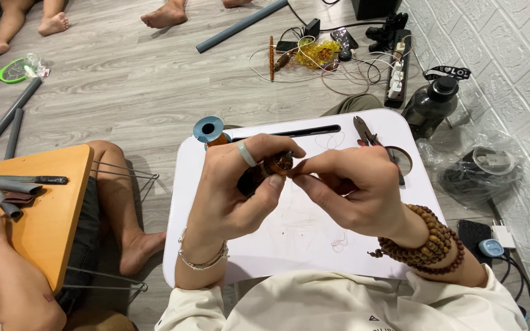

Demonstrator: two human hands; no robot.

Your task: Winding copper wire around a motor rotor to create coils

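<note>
Here a small copper-wound dark coil (269,170) is gripped by the left hand (240,190) above the white lap desk (289,239); the right hand (351,187), at 3 o'clock, is pinched at its end. The fine wire could be snapped by overtension.

- We noted a clear plastic bag (476,165) on the floor by the white wall, right of the white lap table (289,239); crumpled, with dark contents and a white piece showing through.
- We recorded a black strap label (448,72) with pale print above the dark bottle (432,104).
- No screens seen.
</note>
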